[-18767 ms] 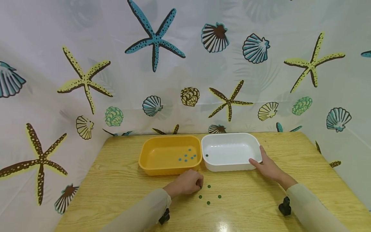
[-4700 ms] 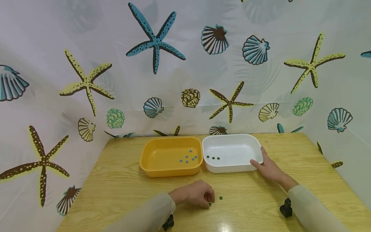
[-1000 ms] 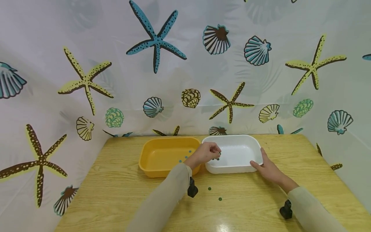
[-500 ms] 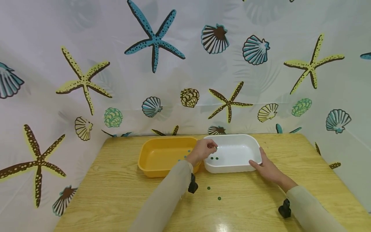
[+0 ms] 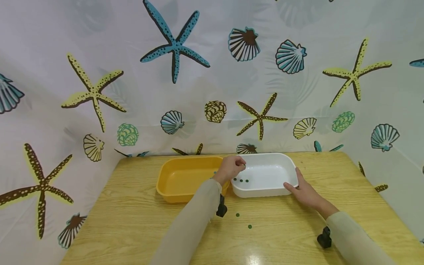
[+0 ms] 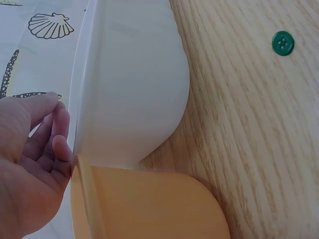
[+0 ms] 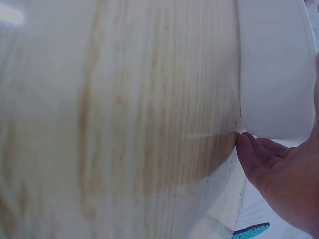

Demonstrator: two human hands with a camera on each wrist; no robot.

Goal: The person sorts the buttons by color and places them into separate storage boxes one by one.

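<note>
My left hand (image 5: 228, 168) is above the left end of the white tray (image 5: 265, 193), its fingertips pinching a small green button (image 5: 244, 165). In the left wrist view, that hand's fingers (image 6: 58, 119) are bent beside the tray's rim, and the button is hard to make out. Several green buttons (image 5: 241, 180) lie inside the white tray near its left end. Two more green buttons (image 5: 250, 226) are on the table; the left wrist view shows one green button (image 6: 283, 43) with holes. My right hand (image 5: 306, 191) holds the white tray's front right corner, thumb at the front rim, fingers along the right end.
A yellow tray (image 5: 185, 198) stands against the white tray's left side. The left forearm hides much of its right part, where a blue button (image 5: 215, 172) shows. Both trays stand on the wooden table (image 5: 132, 221), with a patterned cloth (image 5: 205, 84) behind.
Since the oldest frame, green buttons have gone from the table into the white tray. Over the last second my left hand moved slightly back and left over the tray; my right hand stayed put.
</note>
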